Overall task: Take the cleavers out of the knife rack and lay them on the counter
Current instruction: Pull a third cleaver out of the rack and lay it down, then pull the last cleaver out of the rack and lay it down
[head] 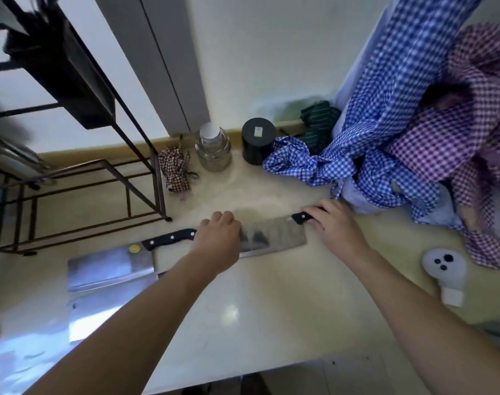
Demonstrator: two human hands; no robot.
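A cleaver [274, 235] lies flat on the cream counter [243, 309] in the middle. My right hand [334, 223] grips its black handle at the right end. My left hand [220, 232] rests with curled fingers on the blade's left part. A second cleaver [109, 266] with a black riveted handle lies on the counter to the left. Below it a third steel blade [100, 312] shows, partly hidden by my left forearm. The dark knife rack [57, 58] hangs at the upper left on a metal frame.
A black wire shelf [80, 195] stands at the left. Against the wall sit a glass jar [213, 149], a black canister [257, 141] and a small checked cloth [176, 172]. Blue and purple checked fabric [400, 132] hangs at the right. A white plug-like device [445, 269] lies nearby.
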